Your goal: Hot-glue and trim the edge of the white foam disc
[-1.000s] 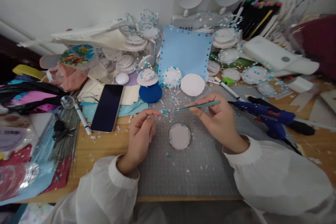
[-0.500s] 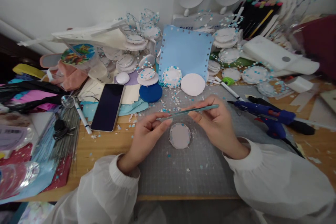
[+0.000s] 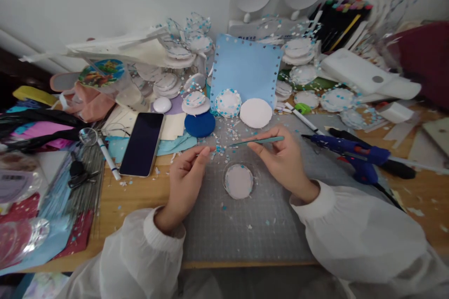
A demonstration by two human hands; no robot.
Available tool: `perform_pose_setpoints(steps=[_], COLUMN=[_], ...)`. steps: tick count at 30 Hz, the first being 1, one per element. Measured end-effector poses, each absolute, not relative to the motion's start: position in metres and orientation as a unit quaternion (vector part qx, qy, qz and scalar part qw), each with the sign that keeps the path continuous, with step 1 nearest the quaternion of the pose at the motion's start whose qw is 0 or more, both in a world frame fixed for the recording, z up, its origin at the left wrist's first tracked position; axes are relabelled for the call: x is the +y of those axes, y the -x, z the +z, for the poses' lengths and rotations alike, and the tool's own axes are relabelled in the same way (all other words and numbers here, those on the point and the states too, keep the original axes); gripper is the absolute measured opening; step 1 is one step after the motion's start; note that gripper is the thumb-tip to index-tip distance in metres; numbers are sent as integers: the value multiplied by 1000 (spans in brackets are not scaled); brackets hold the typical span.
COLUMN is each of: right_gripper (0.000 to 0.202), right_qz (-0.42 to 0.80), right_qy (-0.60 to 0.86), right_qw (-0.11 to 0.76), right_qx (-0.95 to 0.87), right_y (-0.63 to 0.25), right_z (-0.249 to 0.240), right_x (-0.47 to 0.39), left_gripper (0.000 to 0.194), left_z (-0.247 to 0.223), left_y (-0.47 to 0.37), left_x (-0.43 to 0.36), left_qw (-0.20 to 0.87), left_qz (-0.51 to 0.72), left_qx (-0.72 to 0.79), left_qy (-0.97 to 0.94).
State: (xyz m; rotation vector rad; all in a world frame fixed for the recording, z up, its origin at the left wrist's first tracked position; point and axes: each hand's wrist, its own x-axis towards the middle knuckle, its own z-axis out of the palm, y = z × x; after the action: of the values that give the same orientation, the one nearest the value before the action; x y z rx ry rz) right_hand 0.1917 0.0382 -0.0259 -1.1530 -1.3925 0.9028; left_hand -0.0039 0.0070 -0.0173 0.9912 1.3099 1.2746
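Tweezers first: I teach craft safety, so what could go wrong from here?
The tweezers aim toward the left hand, so a slip by the right hand might prick it. The loose blue and white bits could scatter if brushed. The glue gun has its nozzle toward the right hand and might burn it if hot, which the view doesn't show.

Room between sleeves (image 3: pixel 142 243), disc (image 3: pixel 239 181) beyond

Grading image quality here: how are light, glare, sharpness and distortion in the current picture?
Head view: dim, soft light, with bright glints on the clear plastic at lower left; head view: apparent wide-angle stretching toward the edges, as on the right sleeve; head view: fine detail soft, so whether the tweezers grip anything is unclear.
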Motion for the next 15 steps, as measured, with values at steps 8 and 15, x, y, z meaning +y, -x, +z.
perform_pose_setpoints(steps=[8, 15], right_gripper=[16, 14], right_qz=[332, 326], right_qy=[489, 492], right_qw=[472, 471], right_qx=[-654, -656], right_y=[-188, -188], right_z=[-40, -39], right_x=[38, 37], left_gripper=[24, 20], left_z=[-14, -17], left_y=[6, 5], left_x=[9, 9], left_qw=[442, 464], left_qz=[509, 533], left_qx=[591, 581], left_qy=[-443, -403])
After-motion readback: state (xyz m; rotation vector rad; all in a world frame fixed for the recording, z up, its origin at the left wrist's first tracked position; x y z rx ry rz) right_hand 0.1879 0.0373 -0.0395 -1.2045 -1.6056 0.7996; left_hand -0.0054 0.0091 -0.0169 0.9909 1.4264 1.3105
